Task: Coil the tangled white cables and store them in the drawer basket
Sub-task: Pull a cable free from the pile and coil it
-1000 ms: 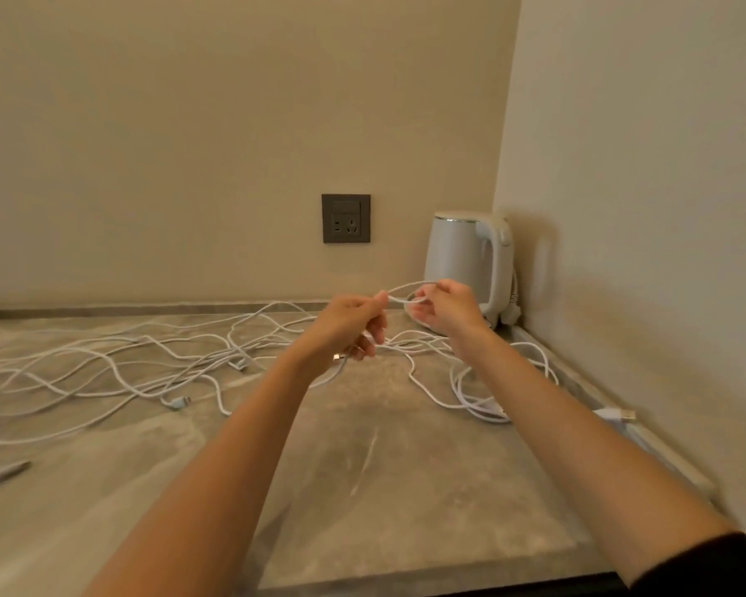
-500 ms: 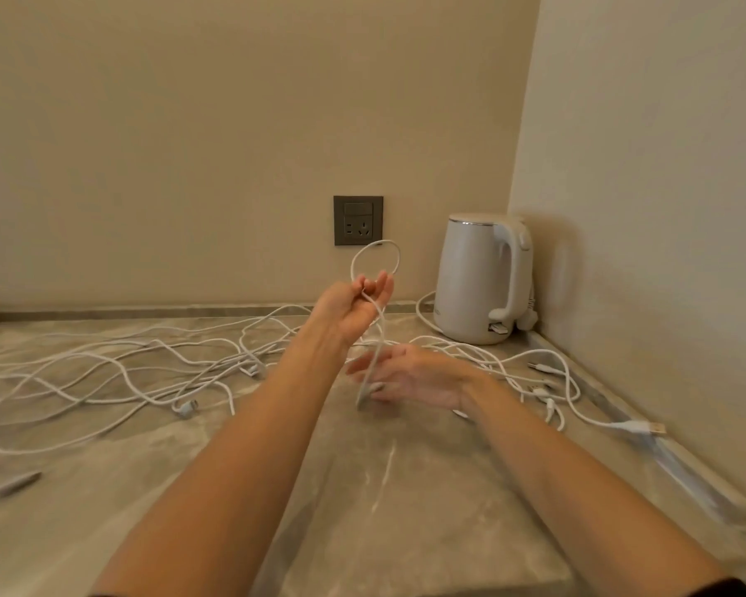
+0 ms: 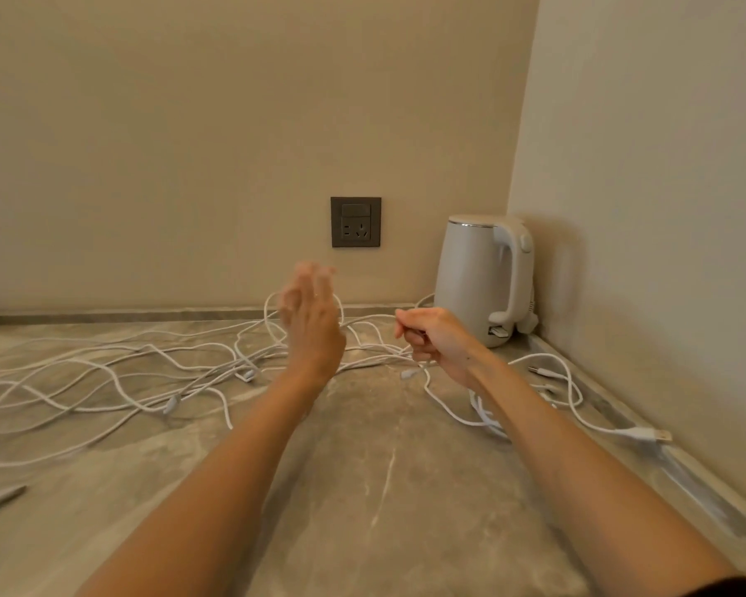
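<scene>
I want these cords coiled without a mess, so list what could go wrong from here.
1. The right hand pinches a strand that runs back into the tangled white cables on the grey stone-look countertop; pulling may tighten knots.
2. The loop sits at the left hand, whose fingers are straight; it could slip off.
3. Cables also lie beside the white plastic electric kettle; a tug might snag its base.
</scene>
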